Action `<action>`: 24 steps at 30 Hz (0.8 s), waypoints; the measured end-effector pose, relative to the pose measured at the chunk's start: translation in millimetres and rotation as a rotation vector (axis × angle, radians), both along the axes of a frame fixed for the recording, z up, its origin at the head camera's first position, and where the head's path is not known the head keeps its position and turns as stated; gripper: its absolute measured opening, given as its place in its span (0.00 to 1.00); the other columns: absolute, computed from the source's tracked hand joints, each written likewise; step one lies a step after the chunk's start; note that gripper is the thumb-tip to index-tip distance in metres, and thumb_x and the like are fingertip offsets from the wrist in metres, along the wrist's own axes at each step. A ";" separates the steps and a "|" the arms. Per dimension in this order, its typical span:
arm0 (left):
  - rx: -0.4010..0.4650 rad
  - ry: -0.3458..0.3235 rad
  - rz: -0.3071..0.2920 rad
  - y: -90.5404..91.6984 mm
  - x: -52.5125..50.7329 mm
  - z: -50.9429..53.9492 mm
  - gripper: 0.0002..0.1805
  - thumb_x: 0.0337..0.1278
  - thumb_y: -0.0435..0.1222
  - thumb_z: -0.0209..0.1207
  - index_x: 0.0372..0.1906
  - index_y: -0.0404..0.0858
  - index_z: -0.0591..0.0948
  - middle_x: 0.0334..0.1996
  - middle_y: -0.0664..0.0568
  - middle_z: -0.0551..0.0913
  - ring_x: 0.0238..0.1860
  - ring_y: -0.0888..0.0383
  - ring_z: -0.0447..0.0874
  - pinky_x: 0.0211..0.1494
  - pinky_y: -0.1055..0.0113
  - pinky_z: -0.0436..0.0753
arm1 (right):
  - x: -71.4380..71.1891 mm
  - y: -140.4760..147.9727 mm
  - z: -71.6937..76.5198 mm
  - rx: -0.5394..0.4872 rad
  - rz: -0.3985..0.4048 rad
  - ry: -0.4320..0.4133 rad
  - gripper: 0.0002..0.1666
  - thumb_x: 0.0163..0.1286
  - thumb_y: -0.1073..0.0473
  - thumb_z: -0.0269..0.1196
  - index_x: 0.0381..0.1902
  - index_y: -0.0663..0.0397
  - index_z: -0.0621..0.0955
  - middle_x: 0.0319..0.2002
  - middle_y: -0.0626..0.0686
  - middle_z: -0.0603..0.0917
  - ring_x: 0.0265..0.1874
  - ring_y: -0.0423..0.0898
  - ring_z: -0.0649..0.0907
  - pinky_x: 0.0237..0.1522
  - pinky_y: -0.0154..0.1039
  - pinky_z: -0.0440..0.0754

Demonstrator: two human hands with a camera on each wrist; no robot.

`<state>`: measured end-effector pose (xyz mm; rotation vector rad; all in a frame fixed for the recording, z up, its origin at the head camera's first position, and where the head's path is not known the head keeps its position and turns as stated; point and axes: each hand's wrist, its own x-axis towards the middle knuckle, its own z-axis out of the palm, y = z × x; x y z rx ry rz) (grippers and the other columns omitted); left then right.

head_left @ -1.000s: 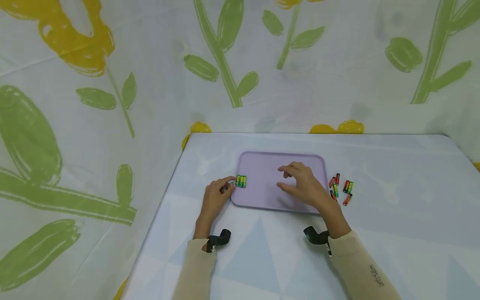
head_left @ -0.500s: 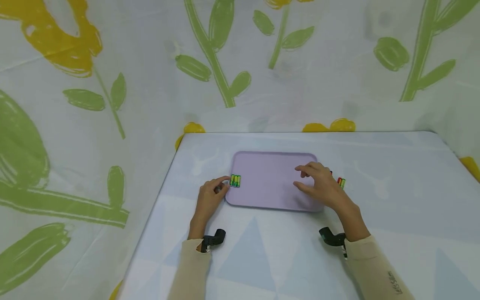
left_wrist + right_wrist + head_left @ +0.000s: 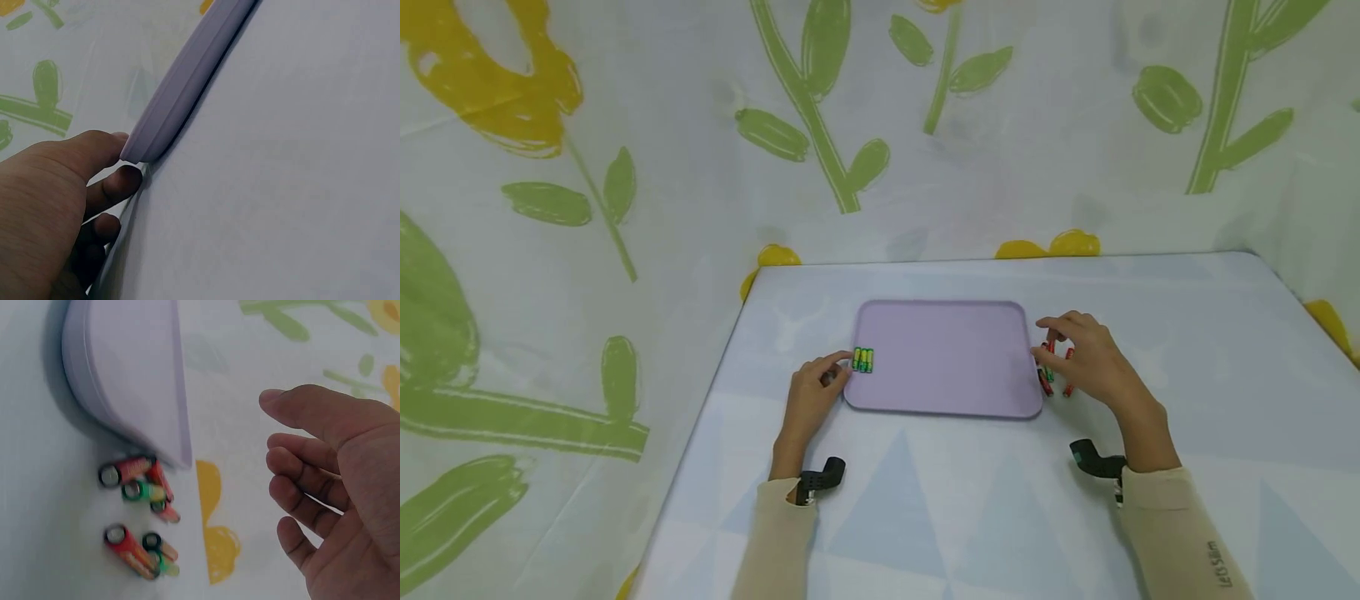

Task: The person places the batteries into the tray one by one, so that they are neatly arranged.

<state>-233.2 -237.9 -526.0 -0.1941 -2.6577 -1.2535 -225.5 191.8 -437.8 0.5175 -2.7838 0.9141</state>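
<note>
A lilac tray [image 3: 947, 358] lies on the table. Inside its left rim, 3 green-and-yellow batteries [image 3: 862, 360] stand side by side in a row. My left hand [image 3: 811, 396] touches the tray's left edge with thumb and forefinger tips, which stay apart. Past the right rim is my right hand [image 3: 1097, 360], hovering over a loose group of red and green batteries [image 3: 1048, 379] and partly covering them. Its thumb and fingers are spread, and nothing is between them. In the right wrist view, several batteries lie scattered, among them a red one [image 3: 131, 553], apart from the fingers.
The table [image 3: 865, 517] has a pale cloth with blue triangles. Curtains [image 3: 685, 192] with a flower print hang behind and on the left. A black wrist camera [image 3: 822, 475] sits on the left wrist, another camera [image 3: 1097, 460] on the right.
My right hand has moved from above the tray rightward to the loose batteries. The left hand stays at the tray's edge. The head view has shifted slightly.
</note>
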 end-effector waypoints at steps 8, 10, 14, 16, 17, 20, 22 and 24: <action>-0.004 0.003 0.005 -3.3 2.9 3.8 0.14 0.67 0.42 0.63 0.56 0.51 0.85 0.32 0.57 0.81 0.33 0.55 0.70 0.41 0.59 0.68 | 1.4 16.3 2.2 0.066 -0.026 -0.199 0.26 0.68 0.56 0.68 0.60 0.63 0.79 0.44 0.59 0.78 0.45 0.57 0.75 0.42 0.50 0.74; -0.003 0.002 0.007 -3.7 4.1 4.7 0.14 0.67 0.42 0.64 0.56 0.52 0.85 0.32 0.57 0.81 0.33 0.55 0.70 0.42 0.59 0.68 | 0.7 17.6 1.5 0.089 -0.020 -0.254 0.26 0.68 0.57 0.68 0.60 0.64 0.79 0.43 0.58 0.78 0.43 0.56 0.75 0.39 0.48 0.75; 0.005 -0.011 0.009 -3.5 7.6 7.8 0.14 0.67 0.42 0.63 0.56 0.52 0.85 0.32 0.57 0.81 0.33 0.54 0.70 0.43 0.58 0.66 | -1.3 19.1 -2.9 0.125 -0.004 -0.303 0.24 0.67 0.58 0.68 0.57 0.65 0.80 0.41 0.56 0.77 0.40 0.53 0.75 0.35 0.43 0.75; 0.006 -0.015 0.008 -3.0 8.5 8.8 0.14 0.67 0.42 0.63 0.56 0.52 0.85 0.32 0.56 0.81 0.33 0.55 0.69 0.42 0.59 0.67 | -1.8 20.5 -5.6 0.135 0.014 -0.299 0.22 0.66 0.60 0.68 0.54 0.65 0.80 0.40 0.56 0.77 0.38 0.53 0.75 0.35 0.43 0.75; 0.008 -0.017 0.007 -2.6 9.0 9.5 0.14 0.68 0.42 0.63 0.56 0.51 0.85 0.32 0.56 0.81 0.33 0.54 0.69 0.41 0.59 0.67 | -2.0 21.4 -7.1 0.138 0.021 -0.294 0.21 0.66 0.61 0.68 0.53 0.66 0.81 0.39 0.55 0.77 0.38 0.52 0.75 0.35 0.44 0.74; 0.010 -0.021 0.003 -1.3 9.5 11.0 0.15 0.68 0.42 0.63 0.56 0.51 0.85 0.32 0.55 0.81 0.33 0.54 0.69 0.42 0.59 0.67 | -2.3 23.8 -10.5 0.143 0.041 -0.283 0.20 0.65 0.61 0.69 0.52 0.65 0.81 0.38 0.54 0.77 0.37 0.51 0.75 0.36 0.44 0.74; 0.004 -0.019 0.001 -0.7 9.4 11.6 0.15 0.68 0.43 0.63 0.57 0.50 0.85 0.31 0.55 0.80 0.32 0.54 0.69 0.43 0.58 0.66 | -2.4 25.3 -12.1 0.141 0.051 -0.280 0.20 0.64 0.62 0.69 0.52 0.66 0.81 0.38 0.54 0.77 0.36 0.50 0.75 0.36 0.44 0.74; -0.001 -0.017 0.001 -0.1 9.5 11.8 0.15 0.68 0.43 0.63 0.57 0.50 0.85 0.31 0.55 0.80 0.32 0.54 0.69 0.44 0.58 0.65 | -2.4 26.5 -13.4 0.138 0.054 -0.283 0.21 0.64 0.62 0.70 0.53 0.66 0.81 0.38 0.53 0.77 0.36 0.50 0.75 0.36 0.44 0.74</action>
